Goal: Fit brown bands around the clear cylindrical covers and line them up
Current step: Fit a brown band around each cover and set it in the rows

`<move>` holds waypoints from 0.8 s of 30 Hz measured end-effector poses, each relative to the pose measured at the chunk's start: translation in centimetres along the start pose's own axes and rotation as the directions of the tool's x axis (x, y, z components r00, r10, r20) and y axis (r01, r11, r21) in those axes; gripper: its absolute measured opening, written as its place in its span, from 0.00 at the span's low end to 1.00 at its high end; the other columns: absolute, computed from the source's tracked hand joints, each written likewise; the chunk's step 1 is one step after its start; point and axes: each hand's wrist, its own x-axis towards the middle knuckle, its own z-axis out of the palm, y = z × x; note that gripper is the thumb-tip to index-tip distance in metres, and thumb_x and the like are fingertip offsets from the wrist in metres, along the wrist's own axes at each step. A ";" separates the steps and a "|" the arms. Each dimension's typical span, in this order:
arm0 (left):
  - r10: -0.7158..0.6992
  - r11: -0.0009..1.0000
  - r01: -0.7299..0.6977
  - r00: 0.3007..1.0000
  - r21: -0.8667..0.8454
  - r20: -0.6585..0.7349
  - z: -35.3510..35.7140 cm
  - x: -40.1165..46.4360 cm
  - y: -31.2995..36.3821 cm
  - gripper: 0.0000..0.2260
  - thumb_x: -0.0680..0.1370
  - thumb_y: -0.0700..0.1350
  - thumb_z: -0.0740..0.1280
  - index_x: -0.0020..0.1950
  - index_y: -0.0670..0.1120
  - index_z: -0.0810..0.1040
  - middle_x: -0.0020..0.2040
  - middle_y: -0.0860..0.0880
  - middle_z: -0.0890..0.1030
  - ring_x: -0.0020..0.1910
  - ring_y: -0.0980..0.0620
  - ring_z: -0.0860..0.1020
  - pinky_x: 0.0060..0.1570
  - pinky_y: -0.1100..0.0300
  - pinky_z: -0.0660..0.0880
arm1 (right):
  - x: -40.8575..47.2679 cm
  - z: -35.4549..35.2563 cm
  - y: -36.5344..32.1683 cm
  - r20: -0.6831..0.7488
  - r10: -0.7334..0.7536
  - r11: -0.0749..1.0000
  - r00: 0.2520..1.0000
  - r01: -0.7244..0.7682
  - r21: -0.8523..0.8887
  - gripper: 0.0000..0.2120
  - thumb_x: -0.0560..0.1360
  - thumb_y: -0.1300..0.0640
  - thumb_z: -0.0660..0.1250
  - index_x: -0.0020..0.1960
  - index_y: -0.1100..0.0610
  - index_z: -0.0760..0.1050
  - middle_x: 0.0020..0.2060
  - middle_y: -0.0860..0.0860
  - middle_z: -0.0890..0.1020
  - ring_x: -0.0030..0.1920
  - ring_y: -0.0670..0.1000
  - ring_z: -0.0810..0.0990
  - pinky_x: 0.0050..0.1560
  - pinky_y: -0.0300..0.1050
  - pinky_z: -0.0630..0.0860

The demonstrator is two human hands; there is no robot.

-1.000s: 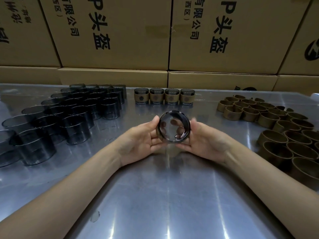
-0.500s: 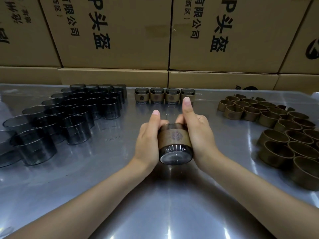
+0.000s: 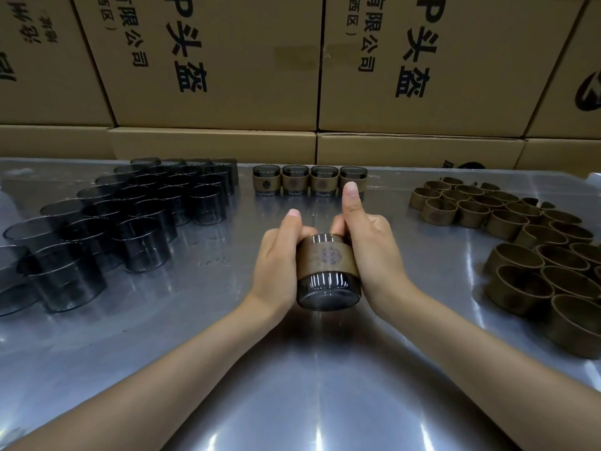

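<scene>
Left hand (image 3: pixel 276 265) and right hand (image 3: pixel 374 255), both curled round one clear cover (image 3: pixel 328 281) from either side, thumbs raised straight and pointing away; held just above the steel table (image 3: pixel 292 385), mid-table and near the body. Brown band (image 3: pixel 328 257) already round the cover's middle, printed emblem facing up toward the camera, a strip of clear wall showing at each end.

Judged as the tail of the fitting step: band on, apparently being squared and centred. Next move likely called for standing the piece upright and setting it at the right end of the row of four banded covers (image 3: pixel 309 180) at the back, just beside the last one and level with it, emblem forward like the rest.

Long axis lay roughly away from the body, tilted, near end lower and facing the camera; whether that end was open or closed could not be told.

Bare covers (image 3: pixel 130 216) massed on the left, loose bands (image 3: pixel 520 242) on the right.
</scene>
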 end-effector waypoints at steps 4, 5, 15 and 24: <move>0.043 0.991 -0.052 0.996 0.125 0.078 -0.8 0.8 -0.9 0.29 0.85 0.50 0.48 0.27 0.38 0.66 0.25 0.51 0.65 0.26 0.58 0.65 0.31 0.68 0.64 | 0.4 -0.6 1.3 0.004 -0.133 0.988 0.991 0.133 -0.074 0.31 0.80 0.41 0.57 0.22 0.55 0.67 0.19 0.46 0.67 0.24 0.42 0.67 0.28 0.37 0.65; 0.054 0.982 -0.073 0.992 0.172 0.112 -1.1 1.2 -1.2 0.29 0.84 0.53 0.47 0.28 0.40 0.67 0.27 0.47 0.68 0.30 0.55 0.68 0.37 0.65 0.66 | 0.6 -1.1 1.8 0.028 -0.200 0.966 0.979 0.202 -0.161 0.30 0.78 0.39 0.59 0.23 0.57 0.66 0.21 0.49 0.67 0.26 0.44 0.67 0.30 0.43 0.66; -0.126 0.904 0.078 0.988 0.420 0.088 -3.2 4.4 -4.1 0.17 0.84 0.53 0.50 0.64 0.54 0.74 0.60 0.58 0.70 0.52 0.75 0.68 0.53 0.75 0.61 | 5.2 -5.7 5.3 0.133 -0.134 0.571 0.982 0.186 -0.799 0.20 0.70 0.33 0.63 0.43 0.50 0.70 0.43 0.43 0.76 0.43 0.45 0.75 0.38 0.41 0.70; -0.097 0.829 0.157 0.986 0.537 -0.139 -5.3 13.1 -8.2 0.20 0.79 0.43 0.65 0.71 0.49 0.70 0.69 0.47 0.71 0.63 0.52 0.72 0.57 0.61 0.66 | 14.5 -9.0 8.5 -0.352 -0.019 0.571 0.936 -0.279 -0.772 0.19 0.81 0.47 0.60 0.69 0.54 0.66 0.64 0.56 0.75 0.62 0.61 0.76 0.57 0.56 0.73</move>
